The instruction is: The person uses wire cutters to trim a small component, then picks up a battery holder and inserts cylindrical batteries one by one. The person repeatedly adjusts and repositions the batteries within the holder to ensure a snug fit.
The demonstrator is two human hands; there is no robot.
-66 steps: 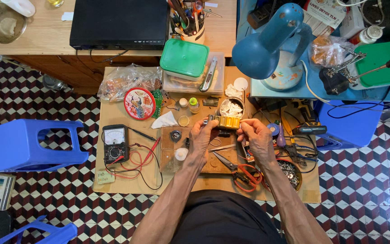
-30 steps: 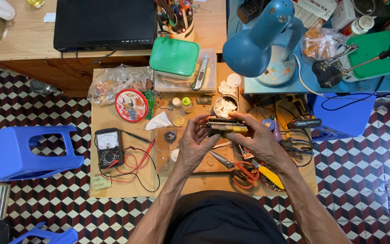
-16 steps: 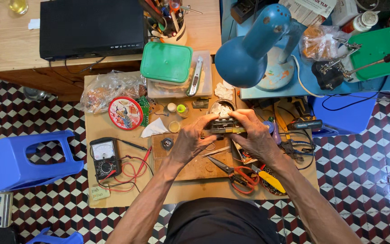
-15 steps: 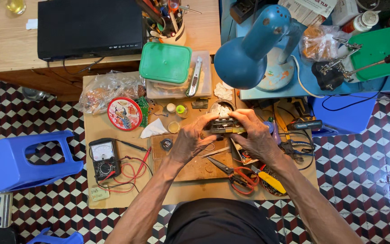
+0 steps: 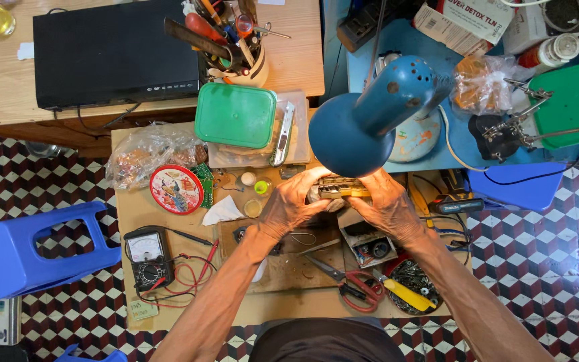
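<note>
A small yellowish-brown rectangular electronic part (image 5: 343, 187) is held above the cluttered wooden worktable (image 5: 129, 208), just under the shade of the blue metal desk lamp (image 5: 370, 114). In the head view, the left hand (image 5: 293, 204) grips its left end with curled fingers, and the right hand (image 5: 387, 204) clasps its right end, both pinching it between them. Below the hands lie red-handled scissors (image 5: 356, 285) and a yellow-handled tool (image 5: 407, 295). To the left sit an analogue multimeter with red and black leads (image 5: 145, 258) and a round red tin lid (image 5: 176, 190). A green-lidded plastic box (image 5: 236, 115) rests beyond, near a black flat player (image 5: 115, 50).
</note>
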